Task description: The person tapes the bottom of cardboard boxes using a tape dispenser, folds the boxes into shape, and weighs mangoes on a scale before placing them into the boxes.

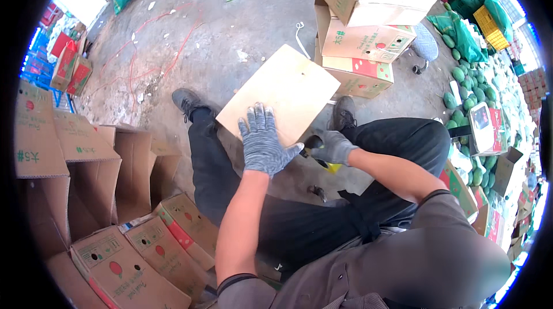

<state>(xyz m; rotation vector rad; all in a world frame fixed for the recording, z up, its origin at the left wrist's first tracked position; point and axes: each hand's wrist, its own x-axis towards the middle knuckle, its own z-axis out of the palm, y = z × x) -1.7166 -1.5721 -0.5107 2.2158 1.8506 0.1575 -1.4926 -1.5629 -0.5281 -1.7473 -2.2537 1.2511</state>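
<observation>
A cardboard box (pixel 281 88) lies between my knees with a plain, closed face turned up. My left hand (pixel 264 140), in a grey knitted work glove, rests on that face near its lower edge, fingers spread. My right hand (pixel 335 148), also gloved, is closed on a black and yellow tool, probably a tape dispenser (pixel 314 147), beside the box's lower right corner. The hand partly hides the tool, so its exact kind is unclear.
Printed fruit cartons (pixel 367 41) are stacked ahead on the right. Open cartons (pixel 134 166) and closed cartons (pixel 129 265) crowd the left. Green fruit (pixel 471 84), probably papayas, and a scale (pixel 481 127) are at right. Red twine (pixel 131 64) lies on the concrete floor.
</observation>
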